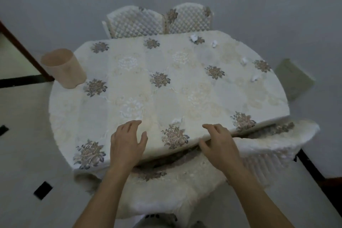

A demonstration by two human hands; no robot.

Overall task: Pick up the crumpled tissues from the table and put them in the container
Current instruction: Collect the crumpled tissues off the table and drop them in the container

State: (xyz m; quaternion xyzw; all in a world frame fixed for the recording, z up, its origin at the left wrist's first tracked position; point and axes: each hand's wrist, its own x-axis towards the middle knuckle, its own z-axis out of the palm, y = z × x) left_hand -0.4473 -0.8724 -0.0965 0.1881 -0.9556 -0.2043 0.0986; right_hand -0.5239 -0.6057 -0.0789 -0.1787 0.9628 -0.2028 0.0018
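Observation:
Several small white crumpled tissues lie on the floral tablecloth [129, 83]: one at the far edge [193, 37], one beside it [214, 43], one at the right [244, 61], one lower right [254, 78], and one close by [177, 120] between my hands. A beige cup-shaped container [63, 67] stands at the table's left edge. My left hand [126, 140] hovers over the near edge, fingers spread, holding nothing. My right hand [215, 141] rests at the near edge with its fingers curled and apart, empty.
Two quilted white chairs [137, 22] [190, 17] stand behind the table. A covered chair [259, 146] sits at the near right. A pale box-like object [294, 78] lies on the floor at the right. A dark wooden frame [22, 48] runs along the left.

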